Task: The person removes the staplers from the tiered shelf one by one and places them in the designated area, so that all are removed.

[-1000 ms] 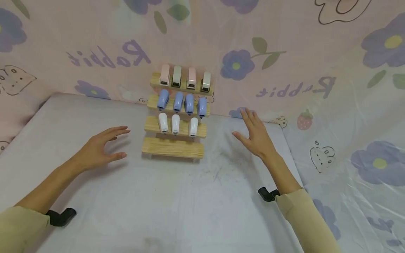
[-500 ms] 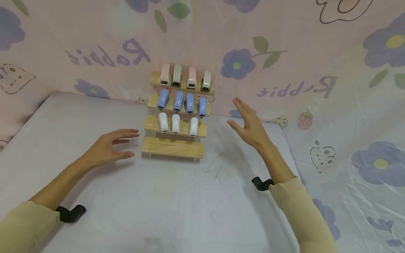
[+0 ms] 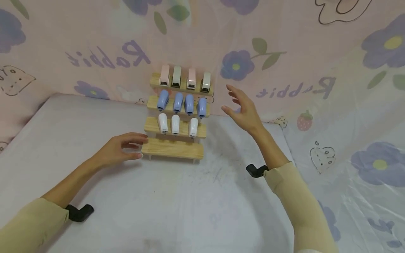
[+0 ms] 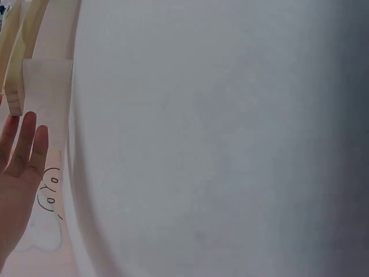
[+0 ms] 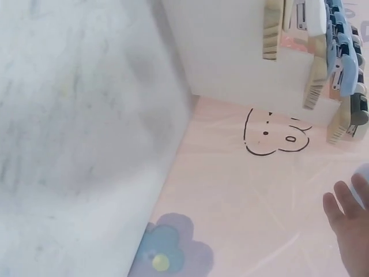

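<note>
A tiered wooden rack (image 3: 172, 148) stands near the back wall. Small staplers sit on its upper shelves: pink (image 3: 165, 75) and grey-green staplers (image 3: 206, 82) on top, several blue staplers (image 3: 178, 102) below, then three white staplers (image 3: 175, 124). My left hand (image 3: 117, 150) is at the left end of the lowest shelf, fingers extended; the left wrist view has its fingertips close by a shelf end (image 4: 15, 95), contact unclear. My right hand (image 3: 245, 109) hovers right of the upper shelves, fingers slightly bent, apart from the staplers. Both hands hold nothing.
The rack rests on a white table surface (image 3: 177, 203) with dark scuffs (image 3: 216, 174) to its right. Patterned cloth (image 3: 269, 21) hangs behind and at the sides. A black bent piece (image 3: 80, 213) is at the left cuff, another black piece (image 3: 255, 170) at the right.
My left hand has moved right to the rack's lowest shelf. My right hand has moved up and left, towards the upper shelves, its fingers bending slightly. The staplers have not moved.
</note>
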